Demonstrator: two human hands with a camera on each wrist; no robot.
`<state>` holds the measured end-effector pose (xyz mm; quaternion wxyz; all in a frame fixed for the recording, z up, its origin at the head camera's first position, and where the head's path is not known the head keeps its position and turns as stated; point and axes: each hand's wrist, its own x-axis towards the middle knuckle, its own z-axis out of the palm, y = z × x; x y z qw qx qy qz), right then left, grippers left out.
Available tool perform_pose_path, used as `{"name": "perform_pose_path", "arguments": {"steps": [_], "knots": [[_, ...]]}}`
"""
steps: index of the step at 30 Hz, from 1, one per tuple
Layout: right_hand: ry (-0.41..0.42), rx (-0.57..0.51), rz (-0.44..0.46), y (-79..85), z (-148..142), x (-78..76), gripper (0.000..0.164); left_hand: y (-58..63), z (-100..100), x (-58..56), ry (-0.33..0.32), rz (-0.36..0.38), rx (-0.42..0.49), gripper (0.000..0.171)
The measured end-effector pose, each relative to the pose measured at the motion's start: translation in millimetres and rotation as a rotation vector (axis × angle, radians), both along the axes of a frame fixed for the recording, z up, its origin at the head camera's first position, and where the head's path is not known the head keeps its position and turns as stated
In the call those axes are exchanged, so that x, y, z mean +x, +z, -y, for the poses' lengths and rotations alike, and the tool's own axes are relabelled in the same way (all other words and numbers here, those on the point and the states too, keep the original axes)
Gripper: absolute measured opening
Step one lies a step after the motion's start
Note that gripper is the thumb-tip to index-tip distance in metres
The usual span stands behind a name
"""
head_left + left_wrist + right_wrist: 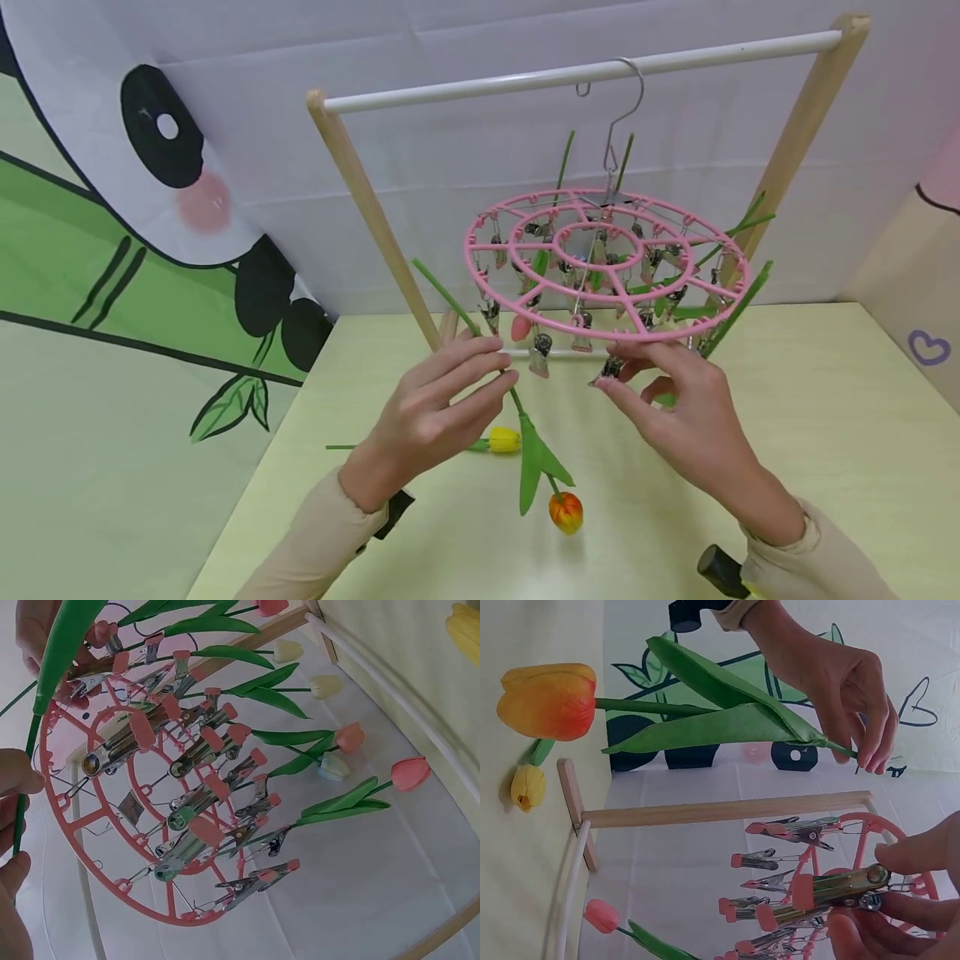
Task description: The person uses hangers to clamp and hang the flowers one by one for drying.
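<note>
My left hand (438, 408) pinches the green stem of an orange-and-yellow artificial tulip (566, 512), whose bloom hangs downward and whose stem end points up. With thumb and fingers my right hand (678, 408) grips a metal clip (847, 885) with pink tips. That clip belongs to a round pink hanger (512, 247) hung by its hook from a white rod. The clip's tips have nothing between them in the right wrist view. From other clips hang several tulips, among them a pink tulip (411, 774) and a white tulip (326, 687), blooms down.
The white rod (480, 84) spans a wooden stand (375, 208) on the pale table (825, 433). A yellow tulip (505, 440) lies on the table behind my left hand. Several bare clips dangle from the hanger's near side. A printed cloth (90, 275) covers the left side.
</note>
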<state>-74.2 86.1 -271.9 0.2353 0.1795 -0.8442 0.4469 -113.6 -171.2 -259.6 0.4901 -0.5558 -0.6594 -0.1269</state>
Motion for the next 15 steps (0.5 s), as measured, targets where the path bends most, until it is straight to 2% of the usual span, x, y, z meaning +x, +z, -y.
{"name": "perform_pose_path", "arguments": {"steps": [3, 8, 12, 15], "knots": [[-0.011, -0.009, -0.106, 0.0, 1, 2.7, 0.033, 1.0, -5, 1.3, -0.007, 0.013, -0.005, 0.014], [-0.036, -0.016, -0.237, 1.7, 1, 6.6, 0.037, 5.9, -13, 1.1, -0.042, -0.021, 0.014, 0.014], [-0.035, -0.05, -0.276, 3.9, 1, 9.8, 0.037, 9.3, -18, 0.8, -0.065, -0.048, 0.023, 0.014], [0.006, -0.09, -0.267, 5.6, 2, 12.0, 0.038, 11.3, -20, 1.7, -0.068, -0.049, 0.017, 0.014]]}}
